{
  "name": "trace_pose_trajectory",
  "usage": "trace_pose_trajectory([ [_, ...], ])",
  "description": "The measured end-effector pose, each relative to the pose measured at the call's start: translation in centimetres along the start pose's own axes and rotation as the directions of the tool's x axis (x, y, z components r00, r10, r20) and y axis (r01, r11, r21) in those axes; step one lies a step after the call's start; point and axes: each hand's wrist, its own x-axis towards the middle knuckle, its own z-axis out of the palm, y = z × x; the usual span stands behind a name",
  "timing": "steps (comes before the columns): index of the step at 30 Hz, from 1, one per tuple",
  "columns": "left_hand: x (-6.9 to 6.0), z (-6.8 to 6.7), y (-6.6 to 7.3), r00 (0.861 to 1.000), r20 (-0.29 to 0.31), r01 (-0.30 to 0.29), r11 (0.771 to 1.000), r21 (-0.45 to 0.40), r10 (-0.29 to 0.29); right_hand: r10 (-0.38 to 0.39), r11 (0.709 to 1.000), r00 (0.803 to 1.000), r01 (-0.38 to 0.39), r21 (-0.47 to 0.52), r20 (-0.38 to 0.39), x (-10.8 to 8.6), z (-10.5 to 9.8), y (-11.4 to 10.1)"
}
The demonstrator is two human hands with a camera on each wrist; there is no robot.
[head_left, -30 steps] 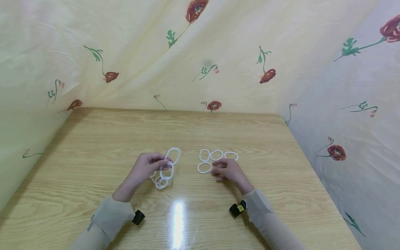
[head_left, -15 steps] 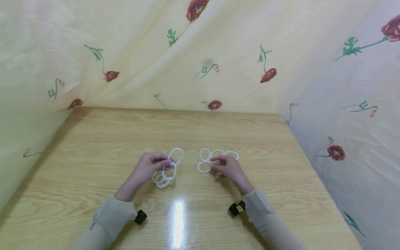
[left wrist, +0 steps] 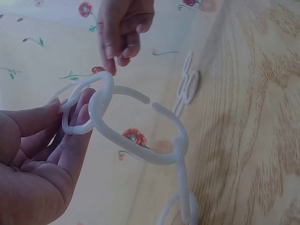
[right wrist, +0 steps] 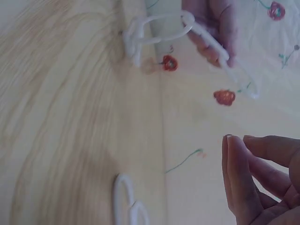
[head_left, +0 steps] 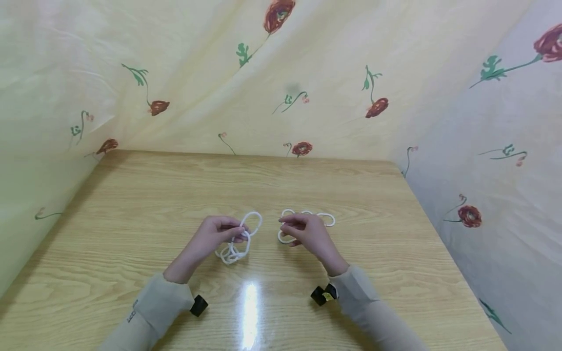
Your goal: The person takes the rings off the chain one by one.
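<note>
My left hand [head_left: 215,235] pinches a chain of white plastic links [left wrist: 136,151] between thumb and fingers. One link stands up beyond the fingertips, while the others hang below, their lower end bunched near or on the table. In the left wrist view, a narrow gap shows in one oval link. Opposite it, my right hand [head_left: 311,235] hovers over loose white links [head_left: 333,220], partly hiding them. Its fingers [right wrist: 236,168] are loosely bent, thumb close to the index finger, and nothing shows between them. A space separates this hand from the chain.
A wood-grain table [head_left: 373,195] lies under both hands. Behind it and along its sides hangs a pale cloth [head_left: 197,97] printed with red flowers. A small black device [head_left: 199,305] sits at the left cuff, another [head_left: 319,295] at the right.
My right hand has shifted left over the loose links, toward the chain, covering more of them. My left hand, with the chain, has moved slightly right.
</note>
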Motion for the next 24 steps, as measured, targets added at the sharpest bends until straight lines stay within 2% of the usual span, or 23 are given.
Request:
trace_pose_trajectory([
  [7,0.0,0.1,0.0,1.000,0.021,-0.022,1.000,0.010,0.022,-0.070,0.997,0.997,0.070,-0.022,0.016,-0.2,0.7,-1.6],
  [12,0.0,0.3,-0.1,0.996,0.070,-0.049,0.999,0.022,0.048,-0.115,0.992,0.993,0.116,-0.056,0.022,-0.2,1.2,-2.2],
  [16,0.0,0.4,0.0,0.993,0.110,-0.041,0.998,0.049,0.035,-0.164,0.982,0.986,0.165,-0.096,0.015,-0.4,1.5,-2.5],
  [19,0.0,0.5,0.1,0.989,0.143,-0.035,0.997,0.068,0.025,-0.210,0.968,0.978,0.210,-0.140,0.011,-0.5,1.7,-2.6],
  [24,-0.1,0.4,0.0,0.981,0.192,-0.051,0.996,0.073,0.036,-0.291,0.924,0.957,0.282,-0.258,0.003,-0.8,1.9,-2.9],
])
